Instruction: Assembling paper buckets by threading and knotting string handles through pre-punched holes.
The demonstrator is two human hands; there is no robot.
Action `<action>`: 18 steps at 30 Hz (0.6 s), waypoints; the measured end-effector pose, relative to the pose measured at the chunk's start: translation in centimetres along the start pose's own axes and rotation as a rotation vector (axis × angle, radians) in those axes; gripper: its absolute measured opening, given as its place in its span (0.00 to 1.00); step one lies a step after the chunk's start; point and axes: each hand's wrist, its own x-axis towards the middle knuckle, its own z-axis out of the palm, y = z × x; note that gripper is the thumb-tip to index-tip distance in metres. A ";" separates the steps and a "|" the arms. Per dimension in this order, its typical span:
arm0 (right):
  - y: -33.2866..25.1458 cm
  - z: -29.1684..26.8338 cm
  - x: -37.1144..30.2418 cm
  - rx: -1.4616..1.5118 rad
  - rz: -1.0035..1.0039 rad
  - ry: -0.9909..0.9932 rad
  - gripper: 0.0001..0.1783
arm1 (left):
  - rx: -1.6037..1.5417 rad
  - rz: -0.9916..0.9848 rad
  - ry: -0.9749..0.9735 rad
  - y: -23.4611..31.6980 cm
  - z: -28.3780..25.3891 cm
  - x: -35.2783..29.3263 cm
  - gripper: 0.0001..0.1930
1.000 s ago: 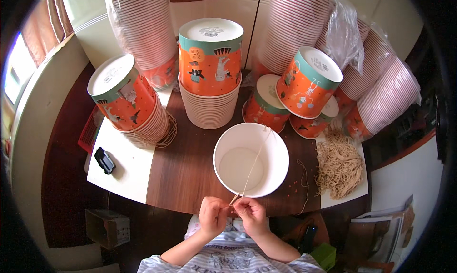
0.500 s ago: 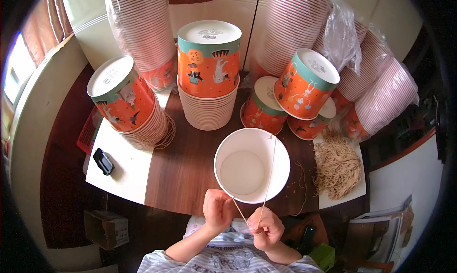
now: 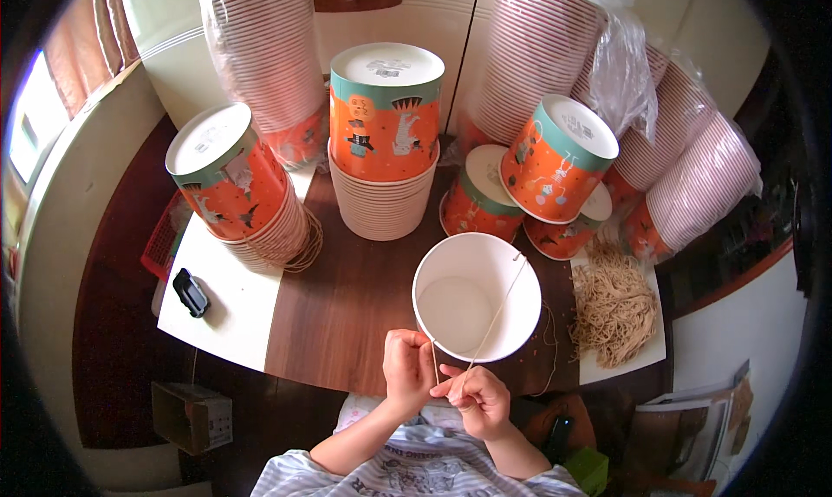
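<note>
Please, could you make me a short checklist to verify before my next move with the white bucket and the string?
1. Bucket has its open mouth facing up: ok.
2. String reaches the far rim: ok, it runs across the opening to there.
3. Left hand is at the near-left rim: ok, its fingers are there with the string.
4. Right hand has the string: ok, it runs to the fingers.
5. String is firmly fastened at the near-left rim: cannot tell, the detail is too small.
6. Loose strand lies well away from the bucket: not ok, it lies close by its right side.
</note>
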 end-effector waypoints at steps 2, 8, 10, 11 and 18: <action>0.5 0.1 -0.2 0.002 0.048 -0.015 0.08 | -0.028 -0.061 -0.006 -0.6 0.1 -0.2 0.04; 1.0 -0.3 -0.4 0.010 0.062 -0.013 0.07 | -0.199 -0.213 -0.047 -0.4 0.6 -0.2 0.02; 0.9 -0.5 -0.1 0.007 0.065 -0.038 0.07 | -0.239 -0.233 -0.056 -0.4 0.6 -0.1 0.02; 0.8 -0.5 -0.1 0.007 0.063 -0.042 0.07 | -0.278 -0.255 -0.069 -0.5 0.7 -0.1 0.02; 1.0 -0.7 -0.3 0.085 0.172 0.003 0.06 | -0.474 -0.436 -0.054 0.7 0.7 0.4 0.03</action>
